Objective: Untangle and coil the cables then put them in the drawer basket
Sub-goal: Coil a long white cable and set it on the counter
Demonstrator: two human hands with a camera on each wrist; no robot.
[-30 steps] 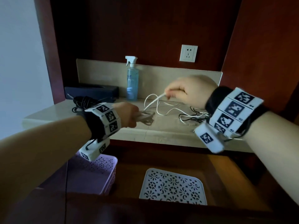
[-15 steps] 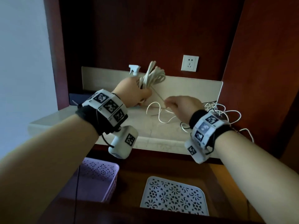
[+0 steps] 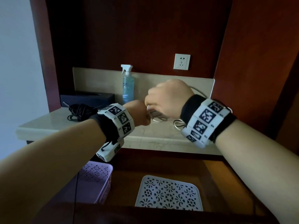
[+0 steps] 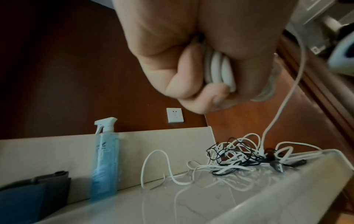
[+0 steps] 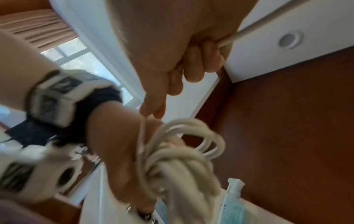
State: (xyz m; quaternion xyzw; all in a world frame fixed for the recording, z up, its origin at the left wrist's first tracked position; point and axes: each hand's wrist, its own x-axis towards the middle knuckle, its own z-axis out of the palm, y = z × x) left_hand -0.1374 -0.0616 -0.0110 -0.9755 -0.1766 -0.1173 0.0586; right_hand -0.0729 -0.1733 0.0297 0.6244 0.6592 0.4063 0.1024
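Note:
My left hand grips a bundle of white cable loops over the stone counter; the coiled white cable shows blurred in the right wrist view. My right hand sits just above and right of it, fingers curled round the same cable's free strand. That strand runs down to a tangle of white and black cables at the counter's right end. A coiled black cable lies at the counter's left. Below, a purple basket stands in the open drawer.
A blue spray bottle stands against the backsplash, with a dark box to its left. A wall socket is above. A white perforated lid lies in the drawer right of the purple basket. Wooden panels close both sides.
My left hand came down from in front of the backsplash to just above the counter with the coil. My right hand rose and moved left until it met the left hand.

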